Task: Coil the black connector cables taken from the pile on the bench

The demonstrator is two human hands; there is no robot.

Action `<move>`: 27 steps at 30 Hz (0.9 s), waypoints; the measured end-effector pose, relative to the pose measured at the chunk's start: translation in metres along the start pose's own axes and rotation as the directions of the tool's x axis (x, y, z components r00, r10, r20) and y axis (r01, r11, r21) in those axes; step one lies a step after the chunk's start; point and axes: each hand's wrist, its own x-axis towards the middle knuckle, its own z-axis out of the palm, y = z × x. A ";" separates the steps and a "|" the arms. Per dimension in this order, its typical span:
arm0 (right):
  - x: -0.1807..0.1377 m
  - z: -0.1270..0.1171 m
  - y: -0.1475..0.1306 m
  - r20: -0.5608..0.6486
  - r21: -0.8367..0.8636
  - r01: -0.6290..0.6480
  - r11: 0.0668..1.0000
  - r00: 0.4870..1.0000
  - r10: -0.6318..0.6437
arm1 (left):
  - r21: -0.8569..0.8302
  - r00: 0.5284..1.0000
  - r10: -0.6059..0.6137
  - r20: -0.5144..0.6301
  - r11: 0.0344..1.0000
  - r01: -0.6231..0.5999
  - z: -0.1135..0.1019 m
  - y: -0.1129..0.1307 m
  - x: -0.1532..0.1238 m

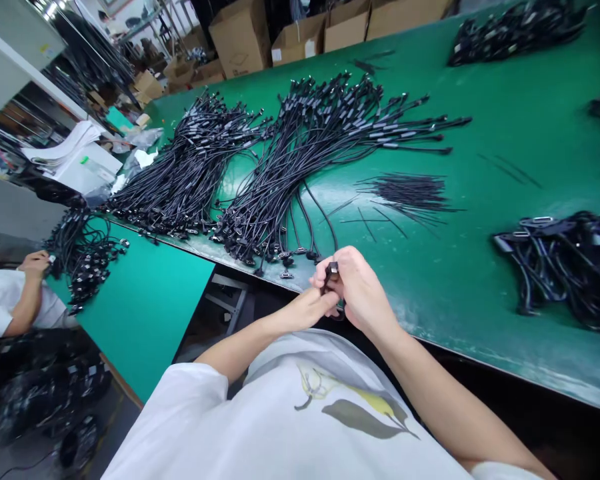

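At the table's front edge, close to my body, my left hand (pixel 310 307) and my right hand (pixel 363 290) meet around a black cable (pixel 332 269). Its connector end sticks up between the fingers, and both hands are closed on it. Most of the cable is hidden by my fingers. Just beyond my hands spreads a big heap of black cables (pixel 285 167) with metal-tipped connectors along the near edge. To its right lies a loose pile of thin black ties (pixel 410 192), with several strays around it.
Another cable heap (pixel 180 167) lies to the left. Bundled cables (pixel 565 267) lie at the right, with another bundle (pixel 520 30) at the far right. Cardboard boxes (pixel 300 40) line the table's back. A co-worker's hand (pixel 35 263) holds a cable at the left side table (pixel 145 293).
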 end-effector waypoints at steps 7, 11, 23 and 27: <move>0.013 -0.003 -0.001 0.024 0.128 -0.130 0.983 0.991 0.128 | -0.218 0.973 -0.153 0.174 0.957 0.189 0.009 0.000 -0.011; 0.015 -0.010 -0.003 0.074 0.120 -0.153 0.981 0.987 0.145 | -0.311 0.949 -0.168 0.267 0.917 0.250 0.014 0.011 -0.017; 0.003 -0.046 -0.063 0.703 -0.664 0.748 0.000 0.623 -0.343 | -0.223 0.975 -0.189 0.117 0.952 0.211 0.001 0.012 -0.014; -0.002 -0.053 -0.032 0.858 -0.506 0.787 -0.353 0.501 -0.115 | 0.031 0.961 -0.238 0.141 0.971 0.236 -0.006 0.015 -0.012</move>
